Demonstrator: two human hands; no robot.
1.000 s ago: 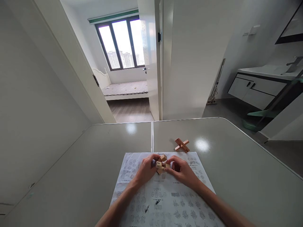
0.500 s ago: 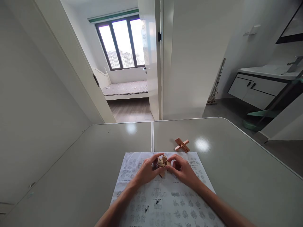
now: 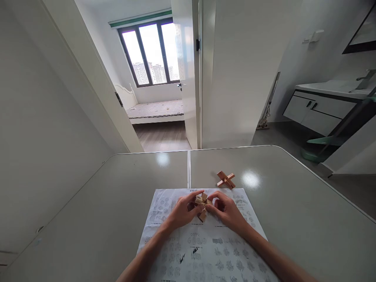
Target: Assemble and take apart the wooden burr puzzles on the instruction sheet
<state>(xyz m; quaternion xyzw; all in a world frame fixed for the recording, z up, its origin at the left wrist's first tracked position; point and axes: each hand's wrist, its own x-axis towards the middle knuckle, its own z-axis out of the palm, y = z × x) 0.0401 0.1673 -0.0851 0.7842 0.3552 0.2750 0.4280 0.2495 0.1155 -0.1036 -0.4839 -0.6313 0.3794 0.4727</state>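
Note:
A small wooden interlocking puzzle is held just above a printed instruction sheet that lies on the grey table. My left hand grips the puzzle from the left, fingers curled round its pieces. My right hand pinches it from the right with fingertips pressed together. One wooden bar sticks out downward below the puzzle. A second wooden cross-shaped puzzle lies on the table just beyond the sheet's far right corner, apart from both hands.
The table has a seam down its middle and a rounded far right corner. Beyond it stands an open doorway to a room with a window and a bed. A vanity cabinet stands at the right.
The puzzle has turned a little in my fingers, and a wooden bar now sticks out below it. Both hands shifted slightly away from me.

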